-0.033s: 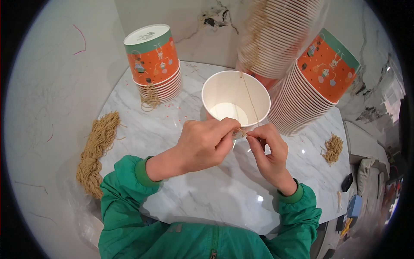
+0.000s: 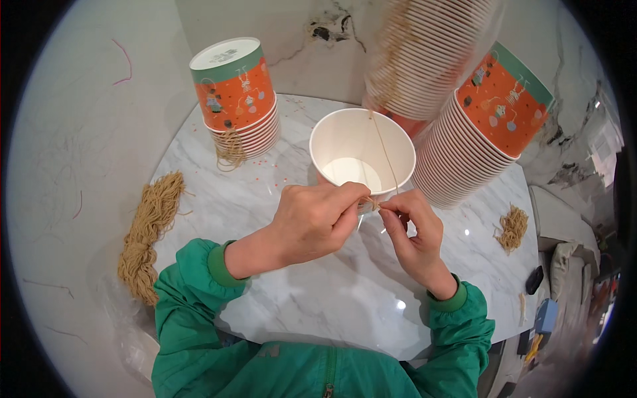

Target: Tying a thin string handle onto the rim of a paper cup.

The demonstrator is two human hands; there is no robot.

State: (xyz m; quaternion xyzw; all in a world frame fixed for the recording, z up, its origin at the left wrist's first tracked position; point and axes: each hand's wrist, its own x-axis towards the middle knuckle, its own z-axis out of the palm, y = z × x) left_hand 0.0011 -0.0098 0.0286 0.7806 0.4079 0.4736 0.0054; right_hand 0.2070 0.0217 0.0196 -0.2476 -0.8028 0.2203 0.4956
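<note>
A white-lined paper bucket (image 2: pixel 332 140) stands upright on the marble table in front of me. Thin tan string (image 2: pixel 383 142) runs from a point at its far rim across the mouth to the near rim. Just outside that near rim, my left hand (image 2: pixel 312 219) pinches the string between thumb and forefinger. Close beside it on the right, my right hand (image 2: pixel 417 235) pinches the same string by thumb and fingertips. A small loop or knot seems to lie between the fingertips; its exact form is too small to tell.
Upside-down stacks of orange and green paper buckets stand at the back left (image 2: pixel 239 99) and right (image 2: pixel 478 136). A tall bagged bucket stack (image 2: pixel 428 60) rises behind. Tan string bundles lie at the table's left edge (image 2: pixel 149 232) and right side (image 2: pixel 511 229). Orange specks dot the marble table (image 2: pixel 292 298).
</note>
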